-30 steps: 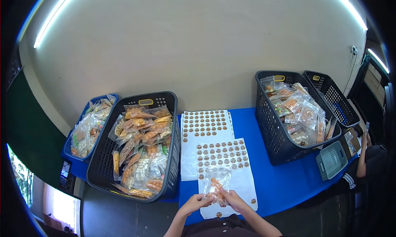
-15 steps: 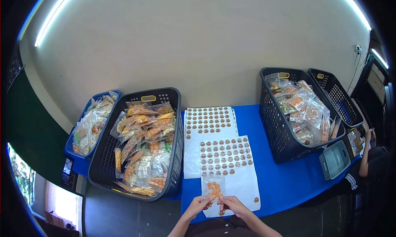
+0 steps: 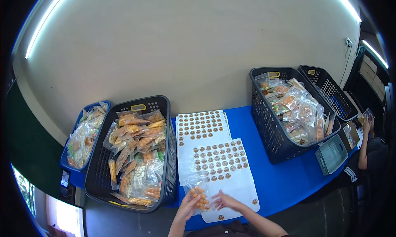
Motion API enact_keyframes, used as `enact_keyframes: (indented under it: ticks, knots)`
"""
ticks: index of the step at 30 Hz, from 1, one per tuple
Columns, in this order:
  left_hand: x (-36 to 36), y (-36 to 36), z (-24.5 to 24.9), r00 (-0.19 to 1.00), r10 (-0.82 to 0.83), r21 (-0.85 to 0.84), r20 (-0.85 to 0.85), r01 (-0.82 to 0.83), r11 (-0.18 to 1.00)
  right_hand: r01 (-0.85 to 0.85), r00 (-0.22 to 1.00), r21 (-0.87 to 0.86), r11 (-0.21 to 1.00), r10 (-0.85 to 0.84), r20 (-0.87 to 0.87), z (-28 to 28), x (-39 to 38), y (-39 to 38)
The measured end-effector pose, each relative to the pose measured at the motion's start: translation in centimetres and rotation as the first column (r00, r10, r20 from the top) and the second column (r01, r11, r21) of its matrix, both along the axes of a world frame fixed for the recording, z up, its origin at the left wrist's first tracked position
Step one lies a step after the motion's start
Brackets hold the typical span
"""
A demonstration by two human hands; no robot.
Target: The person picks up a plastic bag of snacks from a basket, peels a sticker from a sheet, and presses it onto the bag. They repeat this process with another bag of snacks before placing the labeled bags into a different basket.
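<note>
At the table edge, bag over the sheet corner.
My left grip pinches the bag; my right grip is spread, empty. I'd hold the bag flat and taut.

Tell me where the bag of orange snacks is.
The bag sits low centre in the head view, in the left hand, beside the nearer sticker sheet.

I saw the blue worktop run along the wall. In its middle lay two white sticker sheets, the front sheet overlapping the rear sheet. A blue basket and a black basket stood at the left end. A second black basket, a third black basket and a grey tray stood at the right.
</note>
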State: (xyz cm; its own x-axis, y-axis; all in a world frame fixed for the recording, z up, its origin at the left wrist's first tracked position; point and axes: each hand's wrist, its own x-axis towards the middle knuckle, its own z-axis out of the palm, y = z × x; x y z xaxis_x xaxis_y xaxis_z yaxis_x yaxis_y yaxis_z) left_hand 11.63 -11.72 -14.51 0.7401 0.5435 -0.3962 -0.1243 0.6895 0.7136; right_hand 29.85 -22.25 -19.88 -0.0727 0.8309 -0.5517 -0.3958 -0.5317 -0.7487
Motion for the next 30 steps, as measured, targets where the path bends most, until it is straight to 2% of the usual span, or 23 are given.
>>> enact_keyframes:
  ticks: [1,2,3,4,6,9,11,12,15,18,21,23,27,30]
  knots:
    - [-0.2,0.0,-0.7,0.999,0.04,-0.015,0.03,-0.04,0.999,0.129,0.99,-0.031,0.991,-0.13,-0.045,-1.5,1.2,0.8]
    - [-0.2,0.1,-1.0,0.995,0.083,-0.033,0.06,-0.081,0.996,0.162,0.918,0.03,0.986,-0.162,0.363,-5.8,2.7,1.8]
    - [0.0,0.0,-0.7,0.993,0.096,-0.04,0.061,-0.094,0.995,0.166,0.682,0.099,0.981,-0.187,0.707,-9.7,3.9,2.6]
    - [-0.1,-0.3,0.0,0.992,0.11,-0.047,0.062,-0.107,0.993,0.17,0.541,0.076,0.983,-0.157,0.826,-10.6,4.8,3.1]
    - [-0.2,-0.7,1.1,0.993,0.109,-0.056,0.042,-0.107,0.993,0.189,0.209,0.032,0.981,-0.072,0.975,-10.9,6.1,3.7]
    - [-0.8,-0.9,1.3,0.996,0.082,-0.036,-0.021,-0.082,0.996,0.17,0.125,0.018,0.985,-0.04,0.991,-10.4,6.2,4.1]
    - [-1.3,-1.0,1.0,0.995,0.082,0.012,-0.064,-0.082,0.997,0.149,0.068,0.077,0.986,-0.088,0.994,-11.5,5.8,4.1]
    - [-1.5,-1.1,1.0,0.993,0.082,0.021,-0.085,-0.081,0.997,0.135,0.042,0.101,0.986,-0.108,0.993,-11.5,5.5,3.9]
    - [-1.7,-1.2,1.3,0.986,0.089,0.059,-0.138,-0.082,0.995,0.237,0.061,0.143,0.961,-0.161,0.985,-11.1,5.0,4.1]
    - [-1.6,-1.6,2.1,0.982,0.095,0.109,-0.163,-0.077,0.991,0.255,0.088,0.115,0.96,-0.142,0.986,-10.6,4.7,4.2]
    - [-0.7,-1.9,2.3,0.987,0.109,0.152,-0.121,-0.09,0.984,0.085,-0.084,0.177,0.981,-0.17,0.982,-11.7,4.3,3.0]
    - [-0.2,-2.1,1.8,0.988,0.131,0.17,-0.082,-0.116,0.979,0.023,-0.079,0.187,0.982,-0.185,0.98,-12.5,4.5,2.5]
    - [1.3,-2.6,2.7,0.988,0.137,0.174,-0.065,-0.124,0.977,-0.115,-0.005,0.246,0.962,-0.249,0.969,-13.0,4.3,0.8]
    - [2.7,-3.1,3.3,0.986,0.166,0.15,-0.015,-0.162,0.975,-0.141,0.191,0.234,0.962,-0.205,0.96,-11.3,3.7,-1.0]
